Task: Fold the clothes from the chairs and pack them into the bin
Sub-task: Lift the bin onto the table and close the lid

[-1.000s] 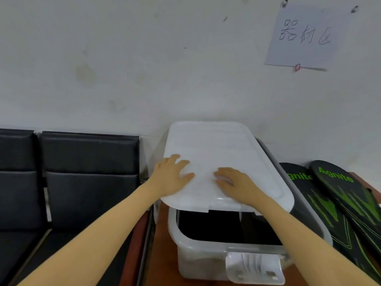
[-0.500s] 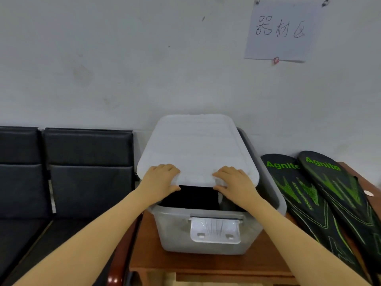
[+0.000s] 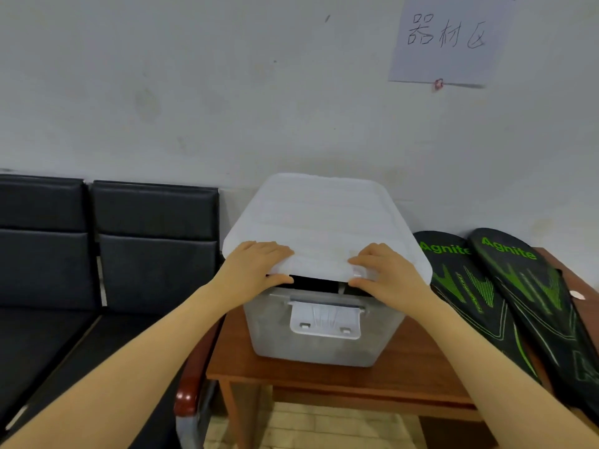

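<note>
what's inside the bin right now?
Through the front gap under the lid, held by the left hand and right hand, the bin shows only something dark. The lid hides the rest.

We read three handwritten characters, 器材区, on the white paper sheet (image 3: 449,40) pinned to the wall. We read "Agnite" in green letters at the top of each of the two black racket covers (image 3: 466,286) leaning beside the bin.
</note>
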